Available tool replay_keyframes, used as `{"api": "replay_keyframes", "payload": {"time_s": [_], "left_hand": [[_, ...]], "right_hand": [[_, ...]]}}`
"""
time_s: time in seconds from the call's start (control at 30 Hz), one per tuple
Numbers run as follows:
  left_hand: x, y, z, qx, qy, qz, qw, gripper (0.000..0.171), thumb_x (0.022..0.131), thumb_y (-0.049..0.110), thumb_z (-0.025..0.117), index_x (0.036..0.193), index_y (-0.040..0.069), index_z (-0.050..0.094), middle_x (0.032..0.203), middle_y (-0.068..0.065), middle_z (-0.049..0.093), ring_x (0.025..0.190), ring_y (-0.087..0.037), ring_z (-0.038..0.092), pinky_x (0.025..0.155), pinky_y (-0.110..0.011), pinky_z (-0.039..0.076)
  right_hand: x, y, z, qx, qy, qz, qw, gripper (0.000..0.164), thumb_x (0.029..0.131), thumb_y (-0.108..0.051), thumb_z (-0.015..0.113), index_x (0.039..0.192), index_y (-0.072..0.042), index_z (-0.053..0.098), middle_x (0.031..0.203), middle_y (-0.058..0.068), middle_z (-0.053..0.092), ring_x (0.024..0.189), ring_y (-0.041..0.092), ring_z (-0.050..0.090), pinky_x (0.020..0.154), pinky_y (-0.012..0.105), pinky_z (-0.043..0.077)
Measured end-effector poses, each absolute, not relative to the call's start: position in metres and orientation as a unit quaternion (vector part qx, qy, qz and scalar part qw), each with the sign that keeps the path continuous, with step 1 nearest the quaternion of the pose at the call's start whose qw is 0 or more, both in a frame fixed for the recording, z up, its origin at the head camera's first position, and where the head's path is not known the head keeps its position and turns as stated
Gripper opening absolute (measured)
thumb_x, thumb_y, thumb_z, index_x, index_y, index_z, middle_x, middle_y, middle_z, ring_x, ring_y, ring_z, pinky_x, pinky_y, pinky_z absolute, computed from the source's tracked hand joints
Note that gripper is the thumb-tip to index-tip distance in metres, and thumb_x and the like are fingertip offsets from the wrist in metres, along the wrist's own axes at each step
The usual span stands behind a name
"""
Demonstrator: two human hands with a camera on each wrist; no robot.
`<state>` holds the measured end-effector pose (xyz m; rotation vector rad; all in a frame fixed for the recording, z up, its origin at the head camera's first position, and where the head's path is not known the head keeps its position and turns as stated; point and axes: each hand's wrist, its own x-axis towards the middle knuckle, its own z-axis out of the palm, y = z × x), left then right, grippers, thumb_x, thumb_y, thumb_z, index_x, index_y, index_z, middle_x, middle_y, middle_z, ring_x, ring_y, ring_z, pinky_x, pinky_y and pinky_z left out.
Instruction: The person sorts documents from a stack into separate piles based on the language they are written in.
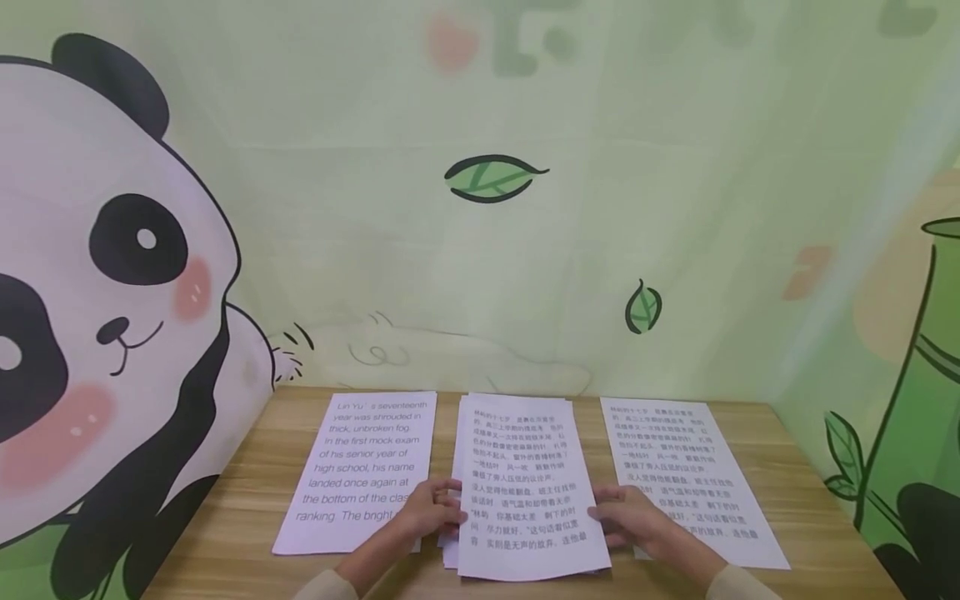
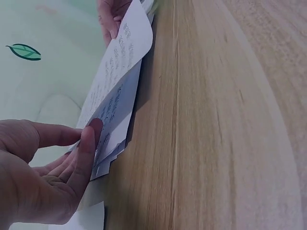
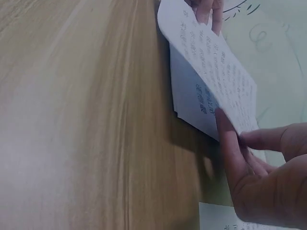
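A printed sheet of paper [image 1: 525, 492] with Chinese text is held by its two side edges over the middle stack. My left hand [image 1: 431, 510] pinches its left edge between thumb and fingers. At the right edge, my right hand [image 1: 630, 517] pinches it the same way. In the left wrist view the sheet [image 2: 112, 67] bows upward, its near edge lifted off the pages below. The stack [image 3: 189, 91] of printed pages lies beneath it on the table, its edges slightly uneven. Both thumbs lie on top, fingers underneath.
On the wooden table [image 1: 225, 517], a page with large English text [image 1: 367, 458] lies to the left, partly under my left forearm. Another page with Chinese text [image 1: 667, 442] lies to the right, partly behind my right hand. A cloth backdrop [image 1: 360, 208] with panda and leaf drawings rises behind.
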<state>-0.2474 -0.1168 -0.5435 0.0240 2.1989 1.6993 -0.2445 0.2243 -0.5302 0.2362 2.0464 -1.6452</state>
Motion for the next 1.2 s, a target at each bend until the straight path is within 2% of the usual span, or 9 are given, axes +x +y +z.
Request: {"api": "replay_keyframes", "payload": {"time_s": [0.37,0.53,0.77,1.0,1.2], "left_hand": [[-0.245,-0.11,-0.542,0.012,0.765,0.622,0.168,0.055,0.084,-0.009,0.069,0.135,-0.011,0.052,0.094,-0.013,0.074,0.073,-0.014,0.071,0.069,-0.03,0.063],[-0.243,-0.105,-0.534,0.009,0.756,0.634,0.16,0.054,0.083,-0.008,0.069,0.135,-0.01,0.052,0.096,-0.012,0.072,0.077,-0.014,0.07,0.072,-0.031,0.064],[-0.243,-0.097,-0.53,0.008,0.75,0.644,0.152,0.054,0.082,-0.009,0.067,0.135,-0.011,0.052,0.097,-0.014,0.069,0.077,-0.015,0.068,0.073,-0.033,0.064],[-0.244,-0.083,-0.526,0.009,0.752,0.642,0.15,0.051,0.083,-0.008,0.068,0.132,-0.009,0.055,0.097,-0.014,0.069,0.074,-0.014,0.069,0.072,-0.034,0.064],[-0.244,-0.065,-0.522,0.014,0.75,0.644,0.154,0.046,0.084,-0.007,0.068,0.129,-0.007,0.056,0.098,-0.014,0.068,0.075,-0.014,0.069,0.073,-0.035,0.064]], "right_hand": [[-0.247,0.228,-0.527,0.141,0.786,-0.564,0.21,0.054,0.095,-0.01,0.065,0.144,0.005,0.049,0.104,0.01,0.076,0.089,0.02,0.074,0.08,0.037,0.063],[-0.246,0.233,-0.523,0.142,0.794,-0.558,0.192,0.059,0.093,-0.011,0.067,0.146,0.006,0.046,0.105,0.012,0.076,0.091,0.021,0.074,0.08,0.038,0.063],[-0.244,0.244,-0.52,0.139,0.804,-0.545,0.192,0.064,0.094,-0.017,0.069,0.148,0.005,0.043,0.117,0.017,0.072,0.101,0.024,0.071,0.084,0.039,0.062],[-0.238,0.257,-0.516,0.146,0.794,-0.565,0.171,0.06,0.093,-0.013,0.068,0.146,0.004,0.048,0.11,0.011,0.074,0.095,0.019,0.072,0.081,0.038,0.061],[-0.239,0.274,-0.518,0.167,0.79,-0.565,0.167,0.061,0.094,-0.015,0.068,0.148,0.003,0.046,0.113,0.011,0.074,0.096,0.019,0.071,0.08,0.036,0.06]]}}
